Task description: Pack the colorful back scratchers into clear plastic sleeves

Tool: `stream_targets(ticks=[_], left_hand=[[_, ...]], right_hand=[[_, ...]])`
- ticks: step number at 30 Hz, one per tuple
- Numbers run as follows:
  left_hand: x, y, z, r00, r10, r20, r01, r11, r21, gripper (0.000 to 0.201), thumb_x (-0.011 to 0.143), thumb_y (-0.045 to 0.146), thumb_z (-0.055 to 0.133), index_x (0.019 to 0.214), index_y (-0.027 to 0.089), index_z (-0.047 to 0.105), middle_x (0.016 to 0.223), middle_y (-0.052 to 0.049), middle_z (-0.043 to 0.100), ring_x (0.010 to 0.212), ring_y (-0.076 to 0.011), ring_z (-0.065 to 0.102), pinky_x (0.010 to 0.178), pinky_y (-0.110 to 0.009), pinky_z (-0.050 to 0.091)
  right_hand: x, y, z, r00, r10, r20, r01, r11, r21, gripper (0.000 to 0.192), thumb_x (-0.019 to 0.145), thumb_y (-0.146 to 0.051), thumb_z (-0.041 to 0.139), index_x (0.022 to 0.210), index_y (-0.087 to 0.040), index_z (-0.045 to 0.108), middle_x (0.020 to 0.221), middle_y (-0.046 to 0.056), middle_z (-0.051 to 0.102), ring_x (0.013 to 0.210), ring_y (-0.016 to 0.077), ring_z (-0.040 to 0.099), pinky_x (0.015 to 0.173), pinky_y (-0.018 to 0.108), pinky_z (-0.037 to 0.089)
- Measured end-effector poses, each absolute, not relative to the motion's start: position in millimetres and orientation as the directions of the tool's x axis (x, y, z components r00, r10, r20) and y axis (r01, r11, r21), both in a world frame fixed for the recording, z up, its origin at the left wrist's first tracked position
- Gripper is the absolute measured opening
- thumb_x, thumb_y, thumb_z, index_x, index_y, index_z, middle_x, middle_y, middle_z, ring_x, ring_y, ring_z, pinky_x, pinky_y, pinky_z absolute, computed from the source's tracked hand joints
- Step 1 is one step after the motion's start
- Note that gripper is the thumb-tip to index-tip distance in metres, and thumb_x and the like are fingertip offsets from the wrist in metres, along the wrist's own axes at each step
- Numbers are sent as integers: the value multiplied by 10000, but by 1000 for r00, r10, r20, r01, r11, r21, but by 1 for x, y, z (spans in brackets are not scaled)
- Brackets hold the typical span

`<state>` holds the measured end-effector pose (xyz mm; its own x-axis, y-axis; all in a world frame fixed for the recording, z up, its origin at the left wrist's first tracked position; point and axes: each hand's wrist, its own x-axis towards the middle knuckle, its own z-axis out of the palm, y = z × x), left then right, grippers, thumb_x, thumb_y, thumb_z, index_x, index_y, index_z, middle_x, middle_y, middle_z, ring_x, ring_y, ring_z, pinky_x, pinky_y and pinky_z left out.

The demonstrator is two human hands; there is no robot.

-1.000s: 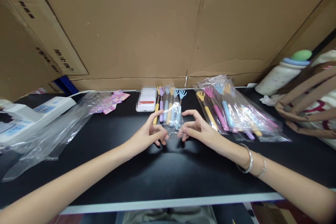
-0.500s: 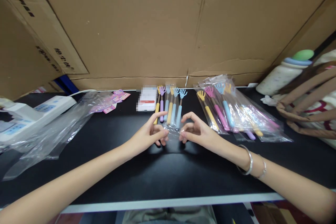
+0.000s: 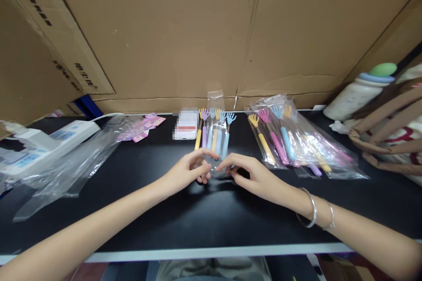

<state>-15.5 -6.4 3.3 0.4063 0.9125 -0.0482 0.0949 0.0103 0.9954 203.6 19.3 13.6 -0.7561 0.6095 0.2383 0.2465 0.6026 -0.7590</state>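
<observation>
Clear plastic is what both sets of fingers are closed on: the left hand (image 3: pixel 187 171) and right hand (image 3: pixel 253 174) pinch the near end of a narrow transparent sleeve (image 3: pixel 216 140), thumbs and forefingers nearly meeting at the middle of the black table (image 3: pixel 138 210); the sleeve runs straight away from them, long axis near-to-far, over a row of small hand-shaped back scratchers (image 3: pixel 214 134) lying just beyond the fingertips; both hands sit equally close; to the right, well apart, rests a pile of bagged scratchers (image 3: pixel 296 140); far left, loose plastic bags (image 3: pixel 72 162).
</observation>
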Motion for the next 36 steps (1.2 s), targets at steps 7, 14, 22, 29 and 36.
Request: stream_targets(ticks=[7,14,22,29,36], left_hand=[[-16,-6,1,430,902,-37,98,-6,995,382,826,461,606,1065,171,537,651,31,578,573,-96,535,601,-231,449],[-16,-9,8,458,889,-11,184,-83,979,273,846,335,582,1066,180,538,728,20,587,656,-102,552,647,-222,441],[-16,-16,13,466,879,104,412,-319,854,326,754,96,528,1057,213,543,869,-5,608,811,-141,596,641,-207,453],[-18,-14,9,451,864,223,552,-466,691,175,825,156,520,965,230,594,903,12,654,807,-139,591,707,-228,434],[-21,-13,9,483,841,244,596,-521,611,100,857,208,558,939,241,604,929,32,661,847,-131,603,757,-215,428]], right_hand=[[202,18,14,-756,591,283,257,664,-702,249,826,-65,509,1012,-196,611,978,53,622,892,167,582,808,304,468],[205,19,14,-747,599,289,318,703,-637,113,879,-219,570,971,-204,633,970,57,618,914,177,577,818,309,457],[205,22,15,-744,600,296,328,713,-620,76,876,-216,572,935,-211,621,967,52,635,921,187,571,821,324,462],[205,21,16,-737,611,290,338,705,-624,74,863,-186,582,924,-207,618,954,46,630,914,181,574,816,313,459],[205,21,16,-749,599,282,333,709,-622,69,863,-201,595,924,-207,628,937,37,645,901,179,567,803,306,448]])
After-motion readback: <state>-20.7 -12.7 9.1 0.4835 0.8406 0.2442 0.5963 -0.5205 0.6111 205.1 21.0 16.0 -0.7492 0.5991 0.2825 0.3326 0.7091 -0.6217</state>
